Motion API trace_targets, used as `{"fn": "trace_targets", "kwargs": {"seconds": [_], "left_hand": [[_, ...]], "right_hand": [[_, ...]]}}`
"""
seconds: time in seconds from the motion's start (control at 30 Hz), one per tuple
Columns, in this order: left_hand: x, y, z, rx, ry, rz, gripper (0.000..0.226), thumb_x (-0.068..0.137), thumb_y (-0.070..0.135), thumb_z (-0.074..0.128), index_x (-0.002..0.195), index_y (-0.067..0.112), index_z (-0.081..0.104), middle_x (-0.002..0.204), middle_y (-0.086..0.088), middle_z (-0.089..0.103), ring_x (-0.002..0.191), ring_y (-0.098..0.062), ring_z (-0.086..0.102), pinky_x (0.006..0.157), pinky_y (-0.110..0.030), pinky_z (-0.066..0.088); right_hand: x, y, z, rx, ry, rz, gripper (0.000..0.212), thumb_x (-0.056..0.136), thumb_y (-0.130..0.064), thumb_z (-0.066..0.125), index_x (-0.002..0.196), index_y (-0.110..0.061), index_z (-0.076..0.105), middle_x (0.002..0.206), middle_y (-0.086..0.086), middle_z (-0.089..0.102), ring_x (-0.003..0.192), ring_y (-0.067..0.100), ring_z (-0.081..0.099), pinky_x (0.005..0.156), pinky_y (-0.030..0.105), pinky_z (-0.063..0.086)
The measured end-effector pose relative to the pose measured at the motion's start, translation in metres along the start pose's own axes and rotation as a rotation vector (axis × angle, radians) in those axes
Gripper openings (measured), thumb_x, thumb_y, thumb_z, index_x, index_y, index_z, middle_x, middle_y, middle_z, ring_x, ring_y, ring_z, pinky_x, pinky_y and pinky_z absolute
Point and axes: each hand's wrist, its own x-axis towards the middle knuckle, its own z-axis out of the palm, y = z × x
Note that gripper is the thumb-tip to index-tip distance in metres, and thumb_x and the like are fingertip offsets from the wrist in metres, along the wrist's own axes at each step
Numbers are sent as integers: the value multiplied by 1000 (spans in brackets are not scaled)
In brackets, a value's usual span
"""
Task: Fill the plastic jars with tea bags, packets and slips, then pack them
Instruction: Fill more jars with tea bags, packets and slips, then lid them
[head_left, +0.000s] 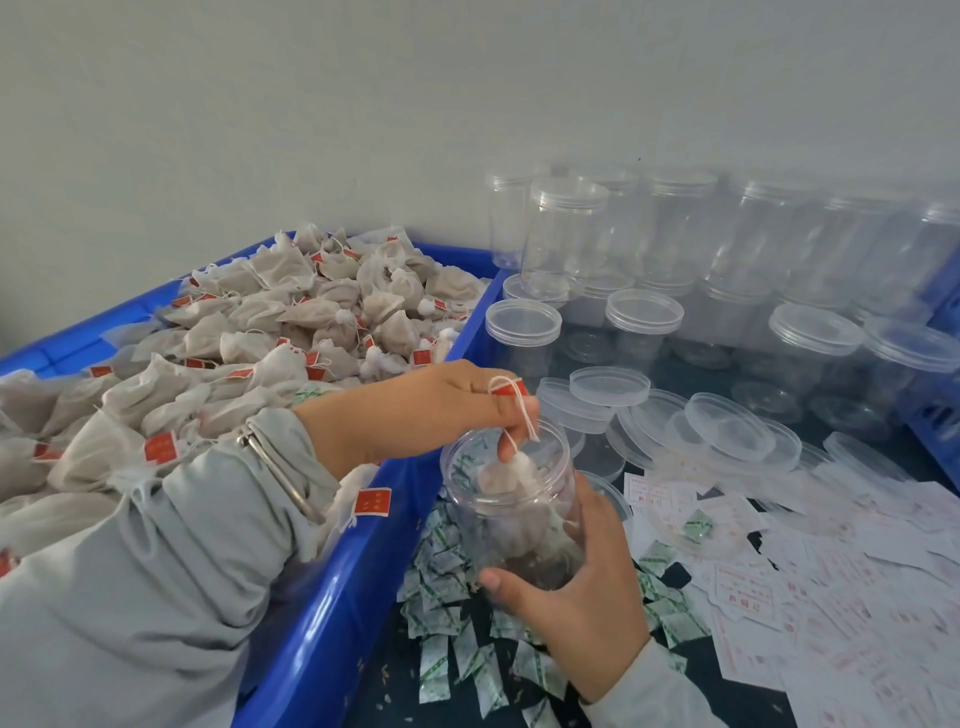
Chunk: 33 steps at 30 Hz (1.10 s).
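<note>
Right hand (582, 587) wraps the lower half of one open clear plastic jar (511, 499), thumb in front, fingers behind, jar tilted slightly over the dark table (384, 691). Left hand (436, 405) is above the jar mouth, fingers curled, pinching the white string and red tag of one white mesh tea bag (506, 475) that hangs inside the jar's upper part; more bags sit below it in the jar, count unclear. Grey sleeve with a metal bangle (283, 473) on the left wrist, forearm lying across the big blue plastic crate (332, 597). Crate heaped with dozens of tea bags with red tags (291, 317), too many to count. Small white-and-green packets (441, 566) scattered by the jar, roughly twenty-plus. White printed slips (831, 587) spread right, many. Loose clear round lids (727, 426), about eight. Behind, lidded empty clear jars (566, 234) stacked in two layers, at least a dozen.
</note>
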Motion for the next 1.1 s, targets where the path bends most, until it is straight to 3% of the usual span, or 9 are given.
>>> {"fn": "trace_targets", "kwargs": {"seconds": [0.1, 0.17, 0.27, 0.33, 0.43, 0.6, 0.8, 0.9, 1.1], "left_hand": [[-1, 3, -2, -76, 12, 31, 53, 88, 44, 45, 93, -6, 62, 69, 17, 61, 73, 2, 58, 94, -30, 39], [-2, 5, -2, -95, 9, 26, 50, 89, 40, 46, 95, -7, 62, 73, 19, 61, 74, 5, 59, 95, -29, 38], [0, 1, 0, -56, -2, -23, 28, 93, 34, 53, 97, 8, 63, 75, 15, 64, 75, 2, 61, 98, -33, 43], [2, -5, 0, 121, 7, -56, 13, 88, 35, 59, 84, 24, 64, 86, 14, 64, 82, -1, 59, 90, -20, 44], [4, -11, -3, 429, 79, -49, 27, 82, 45, 64, 57, 37, 56, 100, 19, 49, 93, 1, 47, 76, -9, 35], [4, -27, -24, 422, 312, -166, 24, 76, 53, 66, 69, 31, 62, 91, 15, 55, 79, 4, 51, 64, -12, 33], [1, -71, -61, 381, 669, -394, 20, 86, 31, 61, 74, 14, 61, 70, 3, 57, 66, -15, 53, 57, -25, 37], [0, -89, -60, 533, 534, -551, 16, 89, 26, 55, 88, 12, 64, 83, -1, 61, 81, -20, 57, 64, -28, 40], [1, -87, -39, 768, 129, -695, 35, 88, 24, 59, 121, 13, 59, 116, -6, 63, 103, -21, 58, 82, -27, 44]], "right_hand": [[0, 0, 1, -22, 2, 5, 107, 41, -62, 79, 136, -40, 36, 122, -18, 45, 121, 8, 45, 100, 41, 45], [0, -1, 1, -32, -5, 3, 106, 42, -62, 79, 137, -40, 36, 121, -19, 45, 120, 10, 46, 99, 42, 46], [0, -1, 1, -13, 18, 0, 107, 41, -61, 79, 136, -35, 39, 117, -24, 45, 117, 8, 48, 98, 40, 46], [1, 0, 0, -1, 32, 22, 105, 40, -61, 77, 135, -38, 40, 114, -28, 45, 113, -1, 46, 96, 35, 47], [2, 0, -2, -14, 37, 51, 106, 40, -63, 75, 136, -37, 40, 117, -21, 46, 111, -3, 45, 96, 34, 47], [1, 0, -3, -7, 13, 48, 109, 40, -65, 76, 138, -38, 37, 121, -23, 44, 115, -8, 41, 96, 22, 42], [-1, -2, -3, -8, -7, 4, 105, 40, -65, 76, 135, -43, 37, 115, -31, 42, 111, -14, 41, 83, 3, 39], [-1, -2, -3, 2, -4, -13, 107, 40, -63, 77, 137, -39, 38, 117, -28, 43, 110, -14, 42, 83, -1, 37], [-1, -3, -5, -8, -20, -5, 108, 39, -65, 76, 136, -42, 36, 116, -31, 41, 110, -13, 42, 88, 9, 41]]}}
